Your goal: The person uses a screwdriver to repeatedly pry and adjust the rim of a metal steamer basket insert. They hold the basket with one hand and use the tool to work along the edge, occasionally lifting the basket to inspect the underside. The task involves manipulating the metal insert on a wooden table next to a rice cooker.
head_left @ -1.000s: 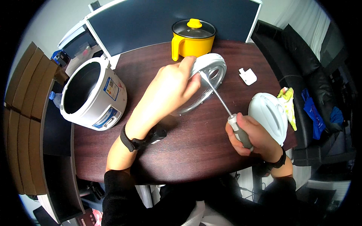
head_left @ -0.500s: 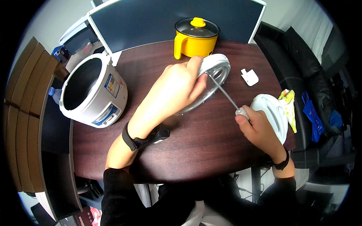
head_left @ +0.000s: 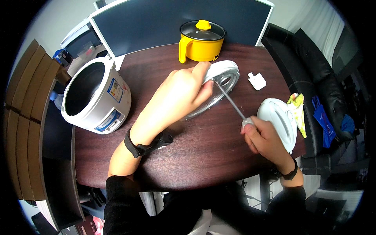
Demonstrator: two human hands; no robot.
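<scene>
My left hand (head_left: 178, 92) is closed round the rim of a round rice cooker lid (head_left: 224, 69), white at the edge with a shiny metal inner side. It holds the lid tilted above the table. In my right hand (head_left: 268, 141) is a screwdriver (head_left: 232, 102) with a pale handle and a long metal shaft. The shaft slants up to the lid's inner side, close to my left fingertips; its tip is too hidden to tell whether it sits on a screw. Beside my right hand lies a white oval lid cover (head_left: 277, 119).
A white rice cooker body (head_left: 120, 88) stands lidless at the left. At the back is a yellow pot (head_left: 203, 47) with a glass lid. A small white plastic piece (head_left: 257, 81) and a yellow-green cloth (head_left: 297, 111) lie at the right. A dark divider (head_left: 149, 27) edges the table (head_left: 196, 156).
My right hand has shifted slightly left and down, and its grip on the screwdriver handle has turned, with more fingers curled under. The lid stays in my left hand, tilted slightly differently.
</scene>
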